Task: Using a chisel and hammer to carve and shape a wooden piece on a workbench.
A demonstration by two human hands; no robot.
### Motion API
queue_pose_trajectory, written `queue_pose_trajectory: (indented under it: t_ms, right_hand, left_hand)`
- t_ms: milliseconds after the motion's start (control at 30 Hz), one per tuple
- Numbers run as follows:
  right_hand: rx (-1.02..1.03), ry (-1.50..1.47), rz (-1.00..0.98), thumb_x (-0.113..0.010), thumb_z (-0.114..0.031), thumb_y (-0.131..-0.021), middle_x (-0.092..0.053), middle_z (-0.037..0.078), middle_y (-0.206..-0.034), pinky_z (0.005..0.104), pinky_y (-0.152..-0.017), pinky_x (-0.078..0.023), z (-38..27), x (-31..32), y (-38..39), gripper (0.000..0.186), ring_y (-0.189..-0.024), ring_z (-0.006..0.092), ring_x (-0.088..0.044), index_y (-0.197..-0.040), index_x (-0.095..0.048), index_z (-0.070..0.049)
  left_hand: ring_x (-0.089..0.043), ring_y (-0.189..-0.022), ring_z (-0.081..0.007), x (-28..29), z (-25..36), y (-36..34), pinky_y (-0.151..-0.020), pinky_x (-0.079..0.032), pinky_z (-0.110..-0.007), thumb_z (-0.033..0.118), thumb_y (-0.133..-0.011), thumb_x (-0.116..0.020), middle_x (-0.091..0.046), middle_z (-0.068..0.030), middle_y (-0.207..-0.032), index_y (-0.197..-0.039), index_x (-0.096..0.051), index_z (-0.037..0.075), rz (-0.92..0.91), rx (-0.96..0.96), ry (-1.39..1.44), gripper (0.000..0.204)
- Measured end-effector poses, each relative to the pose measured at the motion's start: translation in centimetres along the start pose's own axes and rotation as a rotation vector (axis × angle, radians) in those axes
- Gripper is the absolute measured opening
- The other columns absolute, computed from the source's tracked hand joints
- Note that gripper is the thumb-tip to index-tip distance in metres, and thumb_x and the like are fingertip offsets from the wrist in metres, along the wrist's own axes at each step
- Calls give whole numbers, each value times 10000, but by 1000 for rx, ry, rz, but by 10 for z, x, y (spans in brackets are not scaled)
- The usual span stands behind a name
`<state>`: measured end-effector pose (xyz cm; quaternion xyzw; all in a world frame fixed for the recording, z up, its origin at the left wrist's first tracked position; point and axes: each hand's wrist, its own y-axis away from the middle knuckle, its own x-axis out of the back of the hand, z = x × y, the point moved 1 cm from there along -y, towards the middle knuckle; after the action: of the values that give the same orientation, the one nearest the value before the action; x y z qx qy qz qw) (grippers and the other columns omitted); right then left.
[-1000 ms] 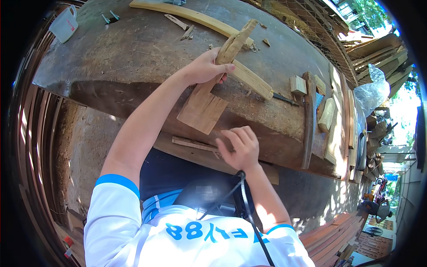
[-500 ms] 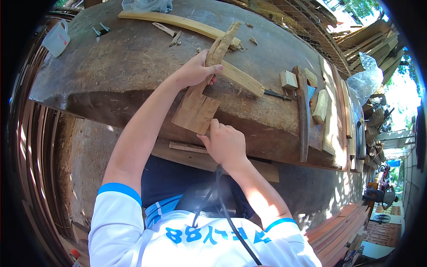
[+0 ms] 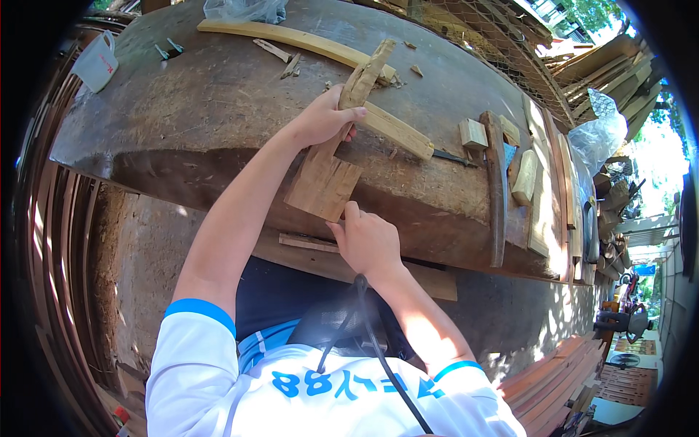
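Two steady holds serve best, I judge from afar: left hand point(image 3: 324, 119) wrapped around the rough tan wooden strip point(image 3: 369, 71), right hand point(image 3: 370, 242) finger-pinching the flat brown square-ended wooden board point(image 3: 322, 188) by the worn brown workbench's near edge point(image 3: 218, 151).

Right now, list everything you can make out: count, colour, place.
Workbench: 1, brown, centre
Flat board: 1, brown, bench's near edge
Rough stick: 1, tan, beyond flat board
Wood bar: 1, tan, right of rough stick
Curved strip: 1, pale, far bench
Wood scraps: several, tan, near curved strip
Jug: 1, white, far left
Plastic bags: 2, clear, far edge and right
Narrow tool: 1, dark, beside wood bar
Small block: 1, pale, bench right
Dark bar: 1, brown, beside small block
Rounded block: 1, yellowish, right of dark bar
Planks: many, reddish, lower right
Shirt: 1, white-blue, bottom
Left grip: 1, bare, on rough stick
Right grip: 1, bare, on flat board
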<state>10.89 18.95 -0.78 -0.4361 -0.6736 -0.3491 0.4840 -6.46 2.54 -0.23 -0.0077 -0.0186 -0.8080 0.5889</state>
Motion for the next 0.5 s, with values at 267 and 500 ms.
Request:
queue_pose_trajectory:
  t_ms: [267,500]
  right_hand:
    - [2,-37,21,-627,-359,-1005,-708,145,-785,460,-662,-567,3,-4,3,325,-770,344,-721,-1006,-540,-45]
    - [11,-74,23,-611,-314,-1015,-708,136,-786,462,-669,-564,4,-9,4,263,-769,340,-717,-1004,-554,-57]
  left_hand:
    - [-665,-729,-166,-2,4,1,-688,-583,-331,212,-1014,-672,-644,-94,-901,-1254,-476,-40,-5,-10,11,399]
    - [-648,-753,-161,-1,4,2,-722,-566,-324,272,-1001,-698,-630,-90,-886,-1268,-466,-12,-19,0,5,454]
